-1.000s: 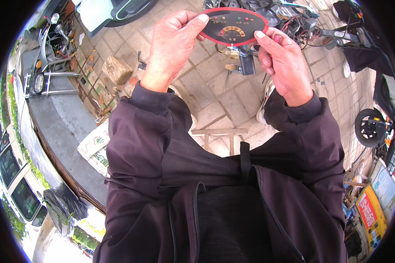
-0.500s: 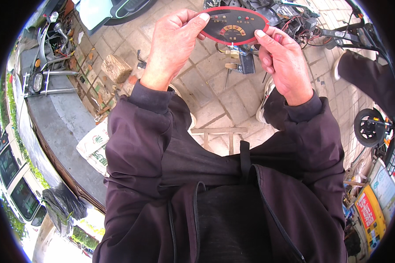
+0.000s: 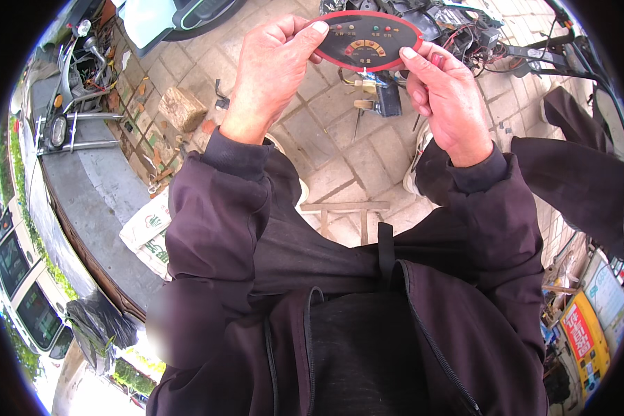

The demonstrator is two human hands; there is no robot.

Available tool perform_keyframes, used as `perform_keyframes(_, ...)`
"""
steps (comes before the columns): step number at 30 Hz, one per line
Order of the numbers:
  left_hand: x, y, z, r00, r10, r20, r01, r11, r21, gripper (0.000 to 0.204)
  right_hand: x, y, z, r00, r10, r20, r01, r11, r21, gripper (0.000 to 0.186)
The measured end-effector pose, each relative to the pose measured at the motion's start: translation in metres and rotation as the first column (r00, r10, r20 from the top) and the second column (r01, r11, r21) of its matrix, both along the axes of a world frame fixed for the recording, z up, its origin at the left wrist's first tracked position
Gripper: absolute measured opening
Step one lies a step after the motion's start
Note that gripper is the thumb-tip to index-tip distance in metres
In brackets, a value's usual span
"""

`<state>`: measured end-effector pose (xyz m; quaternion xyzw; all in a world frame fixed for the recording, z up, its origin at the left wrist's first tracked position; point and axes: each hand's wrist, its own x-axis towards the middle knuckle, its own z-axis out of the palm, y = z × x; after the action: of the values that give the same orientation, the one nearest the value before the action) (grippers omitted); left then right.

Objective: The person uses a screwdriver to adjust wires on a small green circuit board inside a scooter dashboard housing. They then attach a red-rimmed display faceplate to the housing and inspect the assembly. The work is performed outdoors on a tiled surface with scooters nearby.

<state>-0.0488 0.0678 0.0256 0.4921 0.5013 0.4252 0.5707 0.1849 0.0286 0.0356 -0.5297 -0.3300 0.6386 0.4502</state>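
Observation:
An oval dark panel (image 3: 367, 38) with a red rim, small coloured indicator dots and an arc of segments is held up near the top of the view. My left hand (image 3: 267, 80) pinches its left end, thumb on the face. My right hand (image 3: 447, 100) grips its right end with the thumb, other fingers curled beside and beneath. Below the panel, a metal piece with a brass-coloured block (image 3: 385, 100) lies on the paving, partly hidden. Behind the panel is a heap of black wired vehicle parts (image 3: 468, 38).
A wooden block (image 3: 180, 107) lies left on the brick paving. Chrome frame parts (image 3: 76, 132), a white sack (image 3: 139, 236) and a pale scooter body (image 3: 152, 17) surround the left side. Another person's dark-trousered legs (image 3: 568, 180) are at right. A wooden frame (image 3: 347, 208) stands between my feet.
The other person's dark-trousered legs have moved further into view at the right, now covering the black scooter wheel. My hands and the panel have barely moved.

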Motion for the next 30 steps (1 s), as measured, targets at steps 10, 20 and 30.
perform_keyframes(10, -0.0017, -0.0003, -0.0006, 1.000, 0.001, -0.006, -0.001, 1.000, -0.007, 0.024, -0.0008, 0.0005, -0.0021, 1.000, -0.013, -0.025, 0.013, 1.000, 0.022, 0.014)
perform_keyframes(20, -0.0016, -0.0007, -0.0004, 1.000, 0.000, 0.018, 0.000, 1.000, -0.017, 0.024, -0.0004, -0.0007, 0.0004, 0.999, -0.008, -0.036, 0.009, 1.000, 0.026, 0.014)
perform_keyframes(30, 0.0007, 0.0004, -0.0014, 0.999, 0.011, 0.043, -0.009, 0.999, -0.039, 0.023, -0.0017, -0.0001, 0.0006, 0.999, -0.041, -0.033, 0.041, 0.999, 0.010, 0.013)
